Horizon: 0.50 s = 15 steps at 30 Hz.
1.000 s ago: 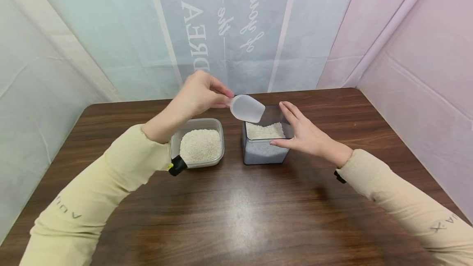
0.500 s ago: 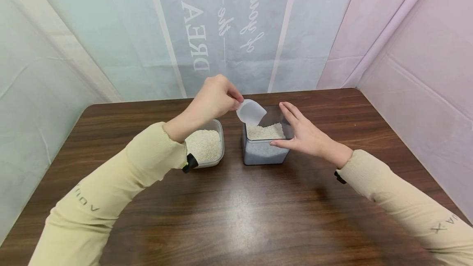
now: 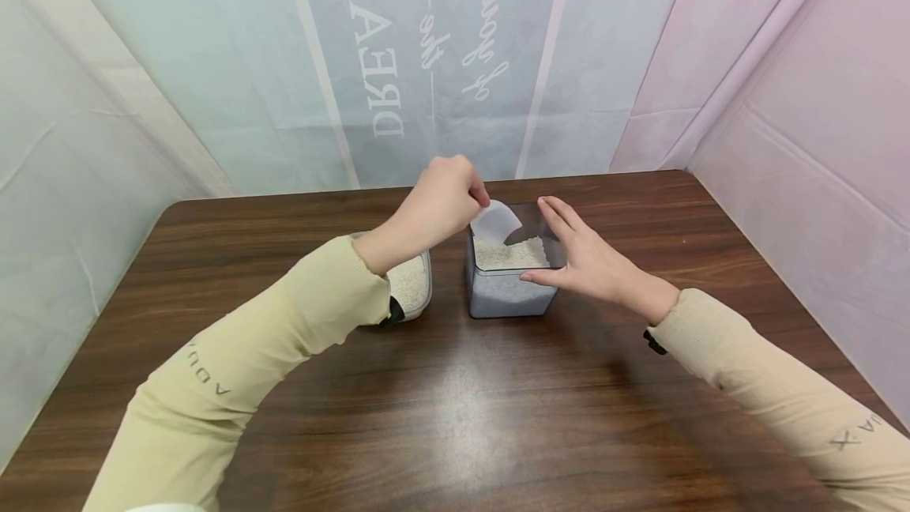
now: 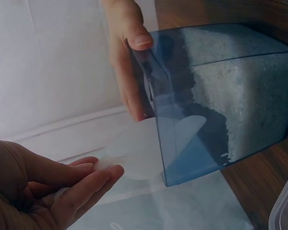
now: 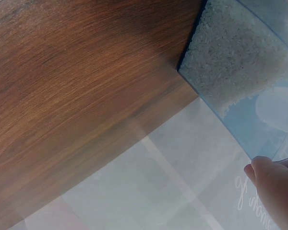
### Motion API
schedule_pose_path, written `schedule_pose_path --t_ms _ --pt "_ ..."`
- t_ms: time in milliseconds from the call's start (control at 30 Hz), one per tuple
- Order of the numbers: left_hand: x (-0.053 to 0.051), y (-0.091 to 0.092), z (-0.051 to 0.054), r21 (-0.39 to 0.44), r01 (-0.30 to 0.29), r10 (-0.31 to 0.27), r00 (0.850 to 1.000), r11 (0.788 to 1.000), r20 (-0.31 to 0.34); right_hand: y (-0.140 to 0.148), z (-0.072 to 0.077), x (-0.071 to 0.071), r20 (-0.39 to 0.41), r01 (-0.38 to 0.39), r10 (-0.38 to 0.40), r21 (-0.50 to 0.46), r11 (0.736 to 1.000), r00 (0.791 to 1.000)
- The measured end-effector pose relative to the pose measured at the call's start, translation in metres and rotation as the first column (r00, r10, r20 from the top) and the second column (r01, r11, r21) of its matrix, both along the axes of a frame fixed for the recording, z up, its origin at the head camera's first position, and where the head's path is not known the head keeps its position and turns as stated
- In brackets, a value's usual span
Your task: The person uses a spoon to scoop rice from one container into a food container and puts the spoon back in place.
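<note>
My left hand (image 3: 442,197) pinches the short handle of a white translucent scoop (image 3: 496,223) between thumb and fingers. The scoop's bowl dips through the open top of a clear bluish bin (image 3: 508,297), close above the rice (image 3: 524,254) inside. In the left wrist view, the scoop (image 4: 137,149) shows partly through the bin's wall. My right hand (image 3: 596,261) holds the bin at its right side, thumb at the front rim and fingers at the back. In the right wrist view, part of the right hand (image 5: 276,187) grips the rim.
To the left stands a shallow clear tub (image 3: 427,291) of rice, partly covered by my left forearm. Both containers are on a dark wood table (image 3: 455,409). A printed curtain (image 3: 455,62) hangs right behind the table's back edge.
My left hand has moved right and slightly down, bringing the tilted scoop from above the bin's left rim into its opening. The right hand and the bin have stayed in place.
</note>
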State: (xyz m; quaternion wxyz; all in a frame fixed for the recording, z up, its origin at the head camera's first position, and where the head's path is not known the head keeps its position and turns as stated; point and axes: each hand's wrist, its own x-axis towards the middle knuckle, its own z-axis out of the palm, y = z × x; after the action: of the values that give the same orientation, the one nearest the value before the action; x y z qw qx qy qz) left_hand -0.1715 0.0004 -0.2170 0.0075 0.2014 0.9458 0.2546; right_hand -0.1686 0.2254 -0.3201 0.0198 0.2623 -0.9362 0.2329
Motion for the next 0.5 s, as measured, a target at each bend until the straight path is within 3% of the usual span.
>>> schedule_pose_path --t_ms 133,500 --pt "-0.002 0.004 -0.005 -0.031 0.016 -0.015 1.0 0.999 0.026 0.0 0.0 0.0 0.003 0.0 0.0 -0.007 1.0 1.0" --pt "-0.01 0.008 -0.017 -0.059 0.022 -0.021 1.0 0.998 0.021 0.0 0.0 0.0 0.0 -0.007 0.007 -0.012 1.0 1.0"
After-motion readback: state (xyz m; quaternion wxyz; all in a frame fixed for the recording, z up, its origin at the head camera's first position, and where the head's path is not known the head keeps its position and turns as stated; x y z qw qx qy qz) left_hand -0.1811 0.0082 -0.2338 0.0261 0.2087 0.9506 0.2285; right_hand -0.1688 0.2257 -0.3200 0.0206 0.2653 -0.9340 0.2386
